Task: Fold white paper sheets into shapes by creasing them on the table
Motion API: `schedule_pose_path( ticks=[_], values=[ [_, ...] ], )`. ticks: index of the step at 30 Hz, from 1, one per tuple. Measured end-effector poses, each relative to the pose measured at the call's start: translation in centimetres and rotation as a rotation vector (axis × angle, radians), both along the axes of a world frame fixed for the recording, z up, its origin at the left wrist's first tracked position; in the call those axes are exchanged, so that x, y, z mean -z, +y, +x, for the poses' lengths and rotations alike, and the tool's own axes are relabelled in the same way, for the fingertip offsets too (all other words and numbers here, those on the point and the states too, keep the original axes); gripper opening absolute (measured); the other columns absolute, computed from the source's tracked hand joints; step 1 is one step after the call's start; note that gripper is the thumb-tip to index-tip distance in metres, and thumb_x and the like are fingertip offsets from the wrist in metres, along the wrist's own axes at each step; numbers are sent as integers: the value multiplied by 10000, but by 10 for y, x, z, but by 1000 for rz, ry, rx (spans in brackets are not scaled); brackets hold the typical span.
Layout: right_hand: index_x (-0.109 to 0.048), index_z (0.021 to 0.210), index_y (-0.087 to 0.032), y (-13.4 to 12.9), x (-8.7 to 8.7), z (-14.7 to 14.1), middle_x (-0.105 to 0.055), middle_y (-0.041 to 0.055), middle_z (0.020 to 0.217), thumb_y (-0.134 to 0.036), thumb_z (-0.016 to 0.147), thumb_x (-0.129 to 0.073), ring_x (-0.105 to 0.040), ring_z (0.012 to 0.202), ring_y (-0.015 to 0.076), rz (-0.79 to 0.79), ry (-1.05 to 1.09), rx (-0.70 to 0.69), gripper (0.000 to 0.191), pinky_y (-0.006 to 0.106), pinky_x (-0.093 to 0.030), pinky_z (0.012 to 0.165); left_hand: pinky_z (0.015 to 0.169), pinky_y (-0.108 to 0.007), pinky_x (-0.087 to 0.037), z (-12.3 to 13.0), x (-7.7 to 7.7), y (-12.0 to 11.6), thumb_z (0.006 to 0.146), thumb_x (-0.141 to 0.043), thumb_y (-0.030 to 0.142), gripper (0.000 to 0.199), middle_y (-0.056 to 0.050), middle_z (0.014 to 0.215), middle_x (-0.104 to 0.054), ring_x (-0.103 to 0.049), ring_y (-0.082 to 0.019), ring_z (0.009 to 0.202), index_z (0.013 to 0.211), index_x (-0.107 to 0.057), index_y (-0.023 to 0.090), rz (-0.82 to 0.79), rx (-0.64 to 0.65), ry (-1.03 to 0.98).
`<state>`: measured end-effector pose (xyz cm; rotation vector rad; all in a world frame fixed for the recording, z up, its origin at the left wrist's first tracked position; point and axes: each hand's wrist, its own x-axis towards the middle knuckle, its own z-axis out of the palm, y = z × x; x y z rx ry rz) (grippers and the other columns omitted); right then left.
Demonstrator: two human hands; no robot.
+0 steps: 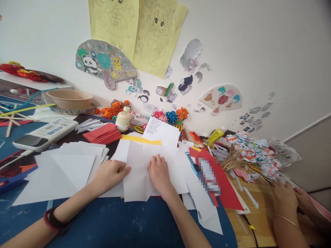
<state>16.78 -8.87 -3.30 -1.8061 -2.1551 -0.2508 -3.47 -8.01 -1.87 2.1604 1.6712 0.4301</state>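
Note:
A creased sheet of white paper (136, 182) lies in front of me at the table's near side, a fold line running down it. My left hand (111, 174) is closed at its left edge, thumb along the paper and fingers curled under. On the right part of the same sheet rests my right hand (159, 174), its fingers laid down on the paper and slightly bent. More white sheets (64, 168) are stacked to the left, and others spread beneath and to the right. Behind my left hand sits a pile of red paper pieces (102, 134).
A glue bottle (123, 120), a printed white sheet (161, 132) and paper flowers (172, 117) stand at the back. A white power strip (45, 134) is at left. Red card (219, 172) lies at right. Another person's hands (286, 198) are at far right, near a stick bundle (235, 158).

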Motion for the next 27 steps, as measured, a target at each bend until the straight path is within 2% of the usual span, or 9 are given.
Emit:
schedule_pose_path(
  ticks=[4,8,13,18,27],
  values=[
    [-474,836,-206,-2,0,0,-523,45,879,-206,947,-376,-491,803,202,20,2,-3,148,314,-368,672,528,-281,-196,-2,1,-1,847,-418,476,463,15,458,-415,-396,-138,488,501,-300,192,25,-1,-7],
    [-472,824,-205,-15,2,-2,-524,40,856,-211,940,-390,-505,799,203,38,-5,19,142,317,-364,678,528,-277,-213,-4,1,-2,840,-410,548,489,11,490,-480,-422,-139,500,508,-351,195,17,24,-5],
    [-472,776,-201,-31,6,-4,-516,25,782,-186,947,-373,-519,741,192,12,-41,23,199,316,-362,668,538,-272,-229,-6,2,-3,812,-462,508,446,13,546,-513,-441,-135,525,515,-364,190,-11,89,0],
    [-477,774,-197,-30,7,-4,-522,29,792,-182,940,-391,-521,735,187,2,-63,19,188,308,-362,662,547,-271,-238,-9,4,-3,808,-475,466,426,13,559,-514,-437,-131,534,504,-375,185,-32,105,-39],
    [-454,775,-204,-35,7,-5,-507,32,796,-176,929,-380,-508,753,200,30,-43,16,172,319,-353,658,573,-277,-268,-15,5,-7,828,-444,528,471,2,591,-513,-452,-135,553,509,-446,181,-45,171,-102]
  ],
)
